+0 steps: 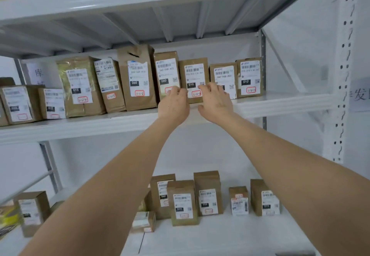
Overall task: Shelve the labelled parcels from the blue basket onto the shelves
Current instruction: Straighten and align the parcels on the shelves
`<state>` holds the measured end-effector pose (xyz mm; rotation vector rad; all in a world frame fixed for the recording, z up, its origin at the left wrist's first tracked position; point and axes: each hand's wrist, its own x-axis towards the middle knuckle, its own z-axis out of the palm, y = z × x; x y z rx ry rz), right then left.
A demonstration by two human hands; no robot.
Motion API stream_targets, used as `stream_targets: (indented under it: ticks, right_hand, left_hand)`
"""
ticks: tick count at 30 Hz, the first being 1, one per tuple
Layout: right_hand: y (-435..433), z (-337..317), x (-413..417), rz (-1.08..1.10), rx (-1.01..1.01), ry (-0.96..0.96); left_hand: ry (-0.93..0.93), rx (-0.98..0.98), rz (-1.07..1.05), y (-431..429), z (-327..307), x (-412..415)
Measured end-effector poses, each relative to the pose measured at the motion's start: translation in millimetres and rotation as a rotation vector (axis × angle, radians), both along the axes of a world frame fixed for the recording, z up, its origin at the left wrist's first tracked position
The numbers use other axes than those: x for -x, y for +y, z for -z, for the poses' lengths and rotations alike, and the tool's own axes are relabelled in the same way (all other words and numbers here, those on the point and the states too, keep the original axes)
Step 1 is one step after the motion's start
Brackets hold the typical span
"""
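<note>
Labelled parcel [193,73], the one marked 010, stands upright at the centre of the frame on the middle shelf [280,103]. It sits in a row between a taller 060 parcel [166,69] and a shorter parcel [223,74] on its right, so this one looks all but placed. Many parcels already line this shelf, and more stand on the lower shelf [220,237]. The blue basket is out of view, so what remains cannot be judged.

Both hands flank the parcel's lower part. The left hand [173,105] has its fingertips bunched at the bottom left corner; whether it pinches the parcel I cannot tell. The right hand [215,101] spreads loose fingers against the bottom right corner and its neighbour, gripping nothing.
</note>
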<state>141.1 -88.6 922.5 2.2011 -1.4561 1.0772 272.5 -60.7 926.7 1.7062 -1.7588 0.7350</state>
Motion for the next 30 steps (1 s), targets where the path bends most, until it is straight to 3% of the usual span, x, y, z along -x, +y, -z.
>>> stream_targets:
  ticks: [7,12,20,30]
  right_hand:
    - [56.6,65.1,-92.2,-0.002,-0.027,-0.037]
    - [79.1,126.5,-152.0,-0.006,-0.169,0.008]
    - [68.8,205.0,-219.8,-0.065,-0.339,0.159]
    - [43.2,271.6,-319.9,-0.211,-0.492,0.246]
  left_hand:
    - [0.003,-0.134,0.037,50.5,65.6,-99.1]
    - [0.026,-0.311,-0.035,70.6,124.8,-164.9]
    - [0.099,-0.555,-0.112,69.0,213.4,-234.0]
    - [0.208,-0.679,-0.258,69.5,274.8,-321.8]
